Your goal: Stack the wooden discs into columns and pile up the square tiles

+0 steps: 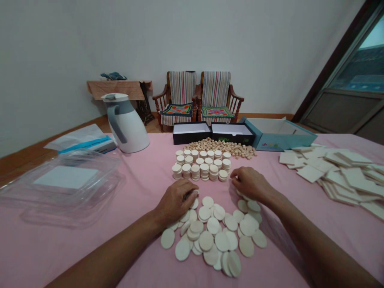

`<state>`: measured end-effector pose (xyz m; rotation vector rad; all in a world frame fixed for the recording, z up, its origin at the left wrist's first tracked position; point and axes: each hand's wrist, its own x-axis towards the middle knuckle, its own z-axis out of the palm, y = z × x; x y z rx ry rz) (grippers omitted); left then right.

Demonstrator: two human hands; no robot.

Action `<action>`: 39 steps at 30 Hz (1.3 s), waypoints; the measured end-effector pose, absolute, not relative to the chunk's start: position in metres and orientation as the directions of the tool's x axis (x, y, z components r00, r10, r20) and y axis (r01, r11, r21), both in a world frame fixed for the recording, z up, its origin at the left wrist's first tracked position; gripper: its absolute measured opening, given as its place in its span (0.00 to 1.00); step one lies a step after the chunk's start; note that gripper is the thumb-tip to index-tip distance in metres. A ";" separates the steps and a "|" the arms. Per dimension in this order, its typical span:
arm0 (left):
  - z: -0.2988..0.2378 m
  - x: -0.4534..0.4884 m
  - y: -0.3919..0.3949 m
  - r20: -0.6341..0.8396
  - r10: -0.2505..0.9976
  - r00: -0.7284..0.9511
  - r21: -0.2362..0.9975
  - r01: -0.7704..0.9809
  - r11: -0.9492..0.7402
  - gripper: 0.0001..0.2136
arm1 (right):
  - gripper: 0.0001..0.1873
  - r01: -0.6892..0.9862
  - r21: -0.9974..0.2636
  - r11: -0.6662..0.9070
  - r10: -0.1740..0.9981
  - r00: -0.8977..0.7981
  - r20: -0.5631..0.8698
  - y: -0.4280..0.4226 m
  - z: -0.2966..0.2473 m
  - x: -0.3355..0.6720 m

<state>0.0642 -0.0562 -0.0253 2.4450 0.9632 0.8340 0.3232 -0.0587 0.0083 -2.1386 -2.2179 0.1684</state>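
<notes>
Loose round wooden discs [213, 226] lie in a scattered heap in front of me, overlapping one another. Beyond the heap, more discs stand in neat rows of short stacks [204, 172]. My left hand [179, 200] is at the heap's far left edge, thumb and fingers closed on what looks like a wooden disc at the fingertips. Just right of the nearest row, my right hand [249, 183] is over the far right of the heap with its fingers curled together. Whatever its fingertips hold, if anything, is hidden.
Small wooden beads [222, 147] are piled behind the stacks, before two black boxes [192, 138] and a teal box [285, 141]. Square wooden pieces [342, 170] heap at right. A white-grey jug [129, 128] and clear plastic trays [69, 180] occupy the left of the pink cloth [144, 260].
</notes>
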 end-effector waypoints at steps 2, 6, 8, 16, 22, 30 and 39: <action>-0.025 0.064 -0.056 0.387 0.711 0.587 0.539 0.482 -0.691 0.10 | 0.11 0.988 -0.139 0.070 0.994 -0.081 -0.073 -0.061 0.017 0.336; -0.024 0.064 -0.055 0.394 0.716 0.576 0.539 0.486 -0.688 0.09 | 0.12 0.968 -0.176 0.176 0.958 -0.210 -0.195 -0.072 0.028 0.357; -0.024 0.065 -0.055 0.395 0.716 0.576 0.540 0.485 -0.688 0.09 | 0.13 0.965 -0.169 0.200 0.948 -0.234 -0.215 -0.075 0.026 0.359; -0.023 0.066 -0.056 0.396 0.721 0.569 0.543 0.488 -0.683 0.10 | 0.12 0.951 -0.181 0.253 0.945 -0.282 -0.165 -0.074 0.012 0.337; -0.024 0.065 -0.055 0.386 0.722 0.574 0.540 0.494 -0.682 0.09 | 0.09 0.961 -0.175 0.213 0.969 -0.231 -0.087 -0.067 0.017 0.330; -0.024 0.065 -0.055 0.398 0.719 0.570 0.538 0.489 -0.686 0.10 | 0.07 0.784 -0.539 0.307 0.906 -0.415 -0.087 -0.070 0.029 0.324; -0.024 0.064 -0.056 0.378 0.727 0.574 0.540 0.501 -0.676 0.10 | 0.13 0.770 -0.548 0.328 0.890 -0.447 -0.096 -0.067 0.020 0.324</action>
